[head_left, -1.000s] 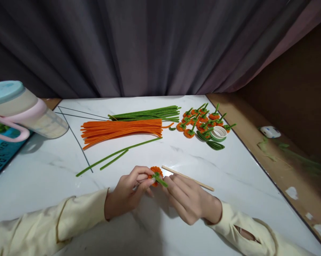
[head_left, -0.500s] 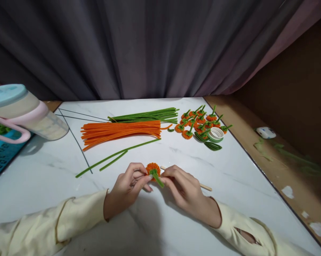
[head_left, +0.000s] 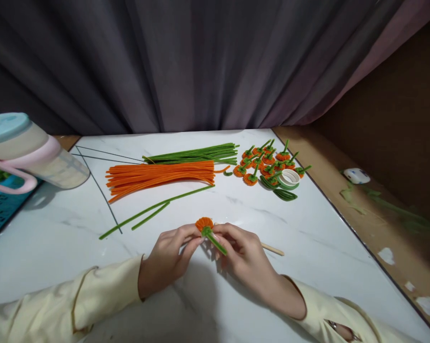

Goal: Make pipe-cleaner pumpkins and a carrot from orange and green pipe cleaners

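Between my two hands is a small orange pipe-cleaner pumpkin (head_left: 204, 223) with a green top and a green stem pointing down toward me. My left hand (head_left: 172, 250) pinches its left side between thumb and fingers. From the right, my right hand (head_left: 244, 255) pinches it close to the green part. A thin wooden stick (head_left: 272, 248) lies on the table, partly hidden behind my right hand. Beyond my hands are a bundle of orange pipe cleaners (head_left: 161, 178), a bundle of green pipe cleaners (head_left: 197, 153) and two loose green pipe cleaners (head_left: 158, 206).
Several finished orange pumpkins (head_left: 250, 179) with green stems cluster at the back right, beside a roll of tape (head_left: 289, 178) and green leaf-shaped loops (head_left: 285, 195). A large tumbler (head_left: 63, 164) and a blue basket (head_left: 4, 214) stand left. A white case (head_left: 356, 176) lies right.
The pumpkin has tilted, so its green stem points further right and down. My right hand has moved closer in and its fingers now touch the pumpkin.
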The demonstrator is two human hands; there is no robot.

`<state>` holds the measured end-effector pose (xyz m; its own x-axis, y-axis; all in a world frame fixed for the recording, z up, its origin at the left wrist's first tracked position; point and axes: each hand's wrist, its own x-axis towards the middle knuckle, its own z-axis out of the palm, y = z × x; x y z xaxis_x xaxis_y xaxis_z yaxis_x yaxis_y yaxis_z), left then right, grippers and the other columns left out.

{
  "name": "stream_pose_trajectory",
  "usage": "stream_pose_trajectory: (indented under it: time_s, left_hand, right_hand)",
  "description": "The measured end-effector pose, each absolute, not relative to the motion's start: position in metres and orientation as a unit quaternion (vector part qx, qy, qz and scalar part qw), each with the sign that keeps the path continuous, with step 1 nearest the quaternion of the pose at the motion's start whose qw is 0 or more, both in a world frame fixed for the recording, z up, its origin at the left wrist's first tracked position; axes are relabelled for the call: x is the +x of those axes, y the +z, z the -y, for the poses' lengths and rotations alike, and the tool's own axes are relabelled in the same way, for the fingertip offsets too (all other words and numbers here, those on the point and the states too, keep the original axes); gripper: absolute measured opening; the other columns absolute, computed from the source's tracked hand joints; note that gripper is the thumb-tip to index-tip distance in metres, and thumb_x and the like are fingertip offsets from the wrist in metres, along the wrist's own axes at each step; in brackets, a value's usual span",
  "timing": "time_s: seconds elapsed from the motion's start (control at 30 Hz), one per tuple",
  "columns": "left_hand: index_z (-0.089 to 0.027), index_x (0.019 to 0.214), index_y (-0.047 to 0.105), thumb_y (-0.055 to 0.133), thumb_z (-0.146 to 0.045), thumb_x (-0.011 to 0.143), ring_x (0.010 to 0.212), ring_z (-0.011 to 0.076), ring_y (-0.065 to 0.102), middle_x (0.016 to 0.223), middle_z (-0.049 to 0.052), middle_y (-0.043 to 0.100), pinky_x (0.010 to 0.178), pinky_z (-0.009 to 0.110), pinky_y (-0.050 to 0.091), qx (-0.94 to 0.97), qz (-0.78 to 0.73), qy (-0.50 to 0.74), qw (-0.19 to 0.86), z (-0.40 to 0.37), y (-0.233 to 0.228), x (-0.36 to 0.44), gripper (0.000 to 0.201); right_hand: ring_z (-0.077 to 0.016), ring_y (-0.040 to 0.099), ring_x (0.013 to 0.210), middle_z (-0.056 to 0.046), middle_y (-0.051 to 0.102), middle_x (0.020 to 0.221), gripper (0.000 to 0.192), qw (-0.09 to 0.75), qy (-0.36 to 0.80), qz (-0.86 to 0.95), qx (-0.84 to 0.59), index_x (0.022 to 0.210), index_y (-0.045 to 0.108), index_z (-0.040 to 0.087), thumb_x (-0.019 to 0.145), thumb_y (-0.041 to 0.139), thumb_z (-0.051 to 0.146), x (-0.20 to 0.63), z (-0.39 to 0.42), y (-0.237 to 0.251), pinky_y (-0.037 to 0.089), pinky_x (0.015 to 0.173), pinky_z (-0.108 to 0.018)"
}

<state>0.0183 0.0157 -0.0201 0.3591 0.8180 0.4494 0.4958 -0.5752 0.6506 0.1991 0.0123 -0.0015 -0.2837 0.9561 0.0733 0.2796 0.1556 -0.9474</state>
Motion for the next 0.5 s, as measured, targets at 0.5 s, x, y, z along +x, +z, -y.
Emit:
stream_pose_trajectory:
  time_s: [0.5]
  left_hand:
    - [-0.019,0.101,0.048,0.049,-0.016,0.090,0.077,0.0133,0.069,0.089,0.005,0.069,0.067,0.019,0.052,0.812,-0.401,0.364,0.218,-0.0169,-0.0263,0.0157,0.011]
  right_hand:
    - [-0.0101,0.056,0.059,-0.002,0.064,0.071,0.014,0.388,0.425,0.671,-0.467,0.086,0.059,0.016,0.091,0.046,0.021,0.2001,-0.0111,-0.0048,0.045,0.055,-0.020]
